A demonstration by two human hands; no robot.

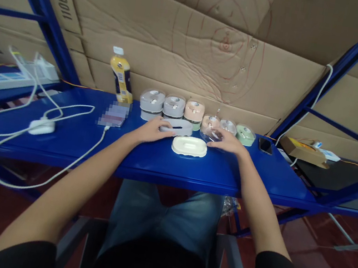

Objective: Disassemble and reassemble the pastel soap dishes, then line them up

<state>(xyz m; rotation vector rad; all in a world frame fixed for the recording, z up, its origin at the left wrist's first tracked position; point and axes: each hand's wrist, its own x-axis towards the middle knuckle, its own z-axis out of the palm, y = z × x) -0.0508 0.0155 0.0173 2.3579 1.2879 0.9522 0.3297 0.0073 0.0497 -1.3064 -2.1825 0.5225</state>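
Observation:
My left hand [154, 131] is closed on the left end of a grey oval piece with a slot in its middle [185, 129], low over the blue table. In my right hand [229, 142] the fingers curl round a clear plastic lid [208, 135]. Between the hands and nearer to me lies a cream oval tray [189, 147] with a wavy edge, touched by neither hand. Behind them stands a row of small lidded boxes: grey ones [151, 102], a peach one [194, 110] stacked on green, and a single green one [245, 135] at the right end.
A yellow drink bottle [122, 77] stands at the back left, near a phone on a cable [115, 114]. Another phone [265, 145] lies at right. White cables with an adapter [41, 126] loop over the left side. Cardboard [143, 21] walls off the back.

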